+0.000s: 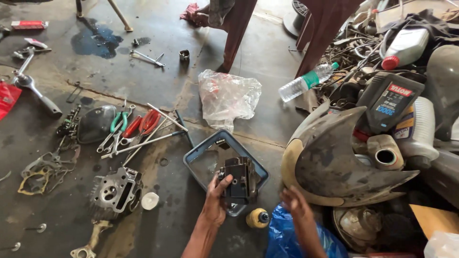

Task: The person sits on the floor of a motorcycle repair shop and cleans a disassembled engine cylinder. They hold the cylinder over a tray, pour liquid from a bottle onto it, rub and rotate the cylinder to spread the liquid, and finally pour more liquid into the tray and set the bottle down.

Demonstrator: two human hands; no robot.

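left hand: the left hand (215, 203) is wrapped around a dark engine block (240, 180), thumb up on its near face, fingers closed behind it, so it's got a solid grip.

engine block: held upright just over the near corner of a blue tray (196, 155); can't tell if it's resting on the rim or lifted clear.

right hand: the right hand (295, 203) is loose and half open, holding nothing, hanging just above a blue plastic bag (282, 234) and right next to a big dirty mudguard (334, 162).

blue tray: square-ish plastic thing sitting on the oily concrete floor (267, 71), looks wet inside.

small stuff nearby: a yellow cap-like piece (258, 218) sits on the floor between the two hands, just beside the tray.

left of the tray: a cylinder head (114, 189) lies on the floor with a small white cup (150, 200) touching close beside it, and above them a heap of pliers and spanners (136, 131), red and green handles mixed in.

further out: a crumpled clear bag (228, 98) behind the tray, a water bottle (306, 82) lying on its side, and oil jugs (389, 100) piled at the right in the junk heap.

far left: a ratchet wrench (31, 86) and a gasket (45, 169), well apart from the hands.
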